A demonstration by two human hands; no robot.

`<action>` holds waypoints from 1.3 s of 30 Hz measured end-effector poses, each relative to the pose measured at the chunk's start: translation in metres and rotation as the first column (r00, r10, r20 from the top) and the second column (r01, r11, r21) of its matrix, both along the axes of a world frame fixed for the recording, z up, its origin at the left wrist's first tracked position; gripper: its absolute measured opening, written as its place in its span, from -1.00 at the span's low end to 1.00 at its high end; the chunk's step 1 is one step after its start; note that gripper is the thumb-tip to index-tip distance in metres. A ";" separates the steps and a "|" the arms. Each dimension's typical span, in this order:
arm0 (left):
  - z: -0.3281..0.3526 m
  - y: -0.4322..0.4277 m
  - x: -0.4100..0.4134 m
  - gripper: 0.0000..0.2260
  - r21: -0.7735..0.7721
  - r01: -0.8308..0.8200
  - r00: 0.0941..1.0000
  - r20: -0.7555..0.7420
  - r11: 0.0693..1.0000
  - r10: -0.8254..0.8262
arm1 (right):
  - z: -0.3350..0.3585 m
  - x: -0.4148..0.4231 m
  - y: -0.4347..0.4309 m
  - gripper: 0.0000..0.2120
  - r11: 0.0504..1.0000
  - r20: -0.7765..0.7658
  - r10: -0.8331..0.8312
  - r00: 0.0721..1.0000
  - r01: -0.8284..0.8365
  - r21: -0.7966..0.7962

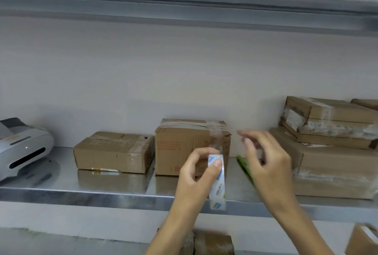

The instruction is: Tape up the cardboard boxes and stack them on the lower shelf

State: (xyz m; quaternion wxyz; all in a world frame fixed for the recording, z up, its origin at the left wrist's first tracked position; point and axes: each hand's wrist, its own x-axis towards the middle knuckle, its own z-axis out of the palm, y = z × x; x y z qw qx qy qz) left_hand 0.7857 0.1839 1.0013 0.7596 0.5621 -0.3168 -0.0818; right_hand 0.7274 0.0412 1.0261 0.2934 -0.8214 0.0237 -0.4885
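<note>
Evidently, head view: the left hand [196,175] grips a tape roll [217,181] marked "deli", in front of a taped cardboard box [184,148] standing on the metal shelf [102,195]. The right hand [268,164] is blurred and its grasp cannot be told. The box's red print is unreadable.

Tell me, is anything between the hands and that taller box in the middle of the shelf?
Only the tape roll, which the left hand holds in front of the box. The right hand hovers open to the box's right, near a green object on the shelf; nothing else blocks it.
</note>
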 end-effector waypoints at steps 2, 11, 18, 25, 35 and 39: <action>-0.002 -0.002 -0.006 -0.63 0.011 -0.057 0.994 0.096 0.998 0.056 | -0.007 -0.028 0.023 -0.81 0.963 -0.007 0.142 0.990 -0.137 0.230; -0.008 -0.010 -0.019 -0.85 0.078 0.018 0.988 0.153 0.997 -0.030 | -0.050 -0.053 0.059 -0.24 0.810 -0.207 0.429 0.879 -0.273 0.519; -0.001 -0.002 -0.027 -0.86 0.111 -0.091 0.947 0.317 0.990 0.052 | -0.047 -0.072 0.055 -0.07 0.853 -0.233 0.395 0.889 -0.261 0.452; -0.005 0.008 -0.055 -0.95 -0.064 -0.199 0.874 0.441 0.978 0.206 | -0.035 -0.077 0.046 -0.26 0.906 -0.176 0.267 0.947 -0.185 0.380; -0.006 0.003 -0.060 -0.72 -0.104 -0.153 0.931 -0.349 0.983 0.108 | -0.021 -0.071 0.047 -0.39 0.923 -0.230 -0.226 0.947 0.133 -0.360; -0.006 0.004 -0.054 -0.84 -0.142 -0.062 0.889 -0.457 0.988 -0.010 | -0.015 -0.067 0.042 -0.69 0.855 -0.096 -0.244 0.965 0.168 -0.491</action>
